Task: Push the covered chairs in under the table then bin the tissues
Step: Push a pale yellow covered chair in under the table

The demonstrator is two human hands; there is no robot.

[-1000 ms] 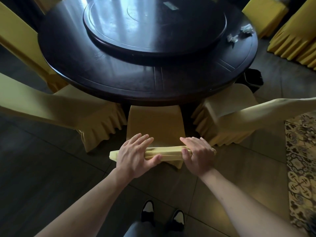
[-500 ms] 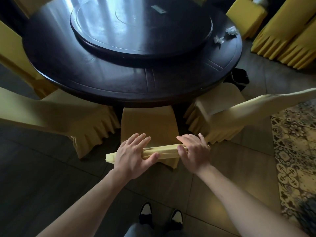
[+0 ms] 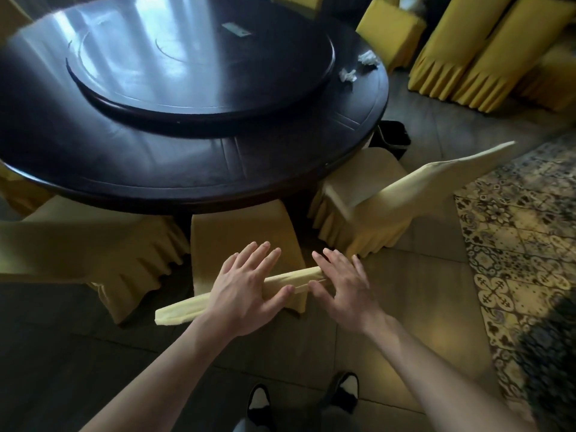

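Observation:
The middle yellow-covered chair (image 3: 243, 235) stands with its seat partly under the dark round table (image 3: 187, 173). My left hand (image 3: 246, 285) lies flat on the top of its backrest (image 3: 184, 305) with fingers spread. My right hand (image 3: 343, 285) hovers at the backrest's right end, fingers apart and not curled round it. One covered chair (image 3: 93, 244) stands to the left and another (image 3: 374, 213) to the right, both angled away from the table. Two crumpled white tissues (image 3: 347, 75) (image 3: 367, 59) lie on the table's far right rim. A black bin (image 3: 392, 138) sits on the floor by the table's right side.
A large turntable (image 3: 199, 63) covers the table's middle, with a small card (image 3: 235, 29) on it. More yellow-covered chairs (image 3: 467, 57) are stacked at the back right. A patterned rug (image 3: 514, 244) lies on the right. My shoes (image 3: 258, 400) are on the tiled floor behind the chair.
Both hands gripped the backrest's top before; now their fingers have straightened and spread. The chair has slid a little further under the table and my view has shifted left.

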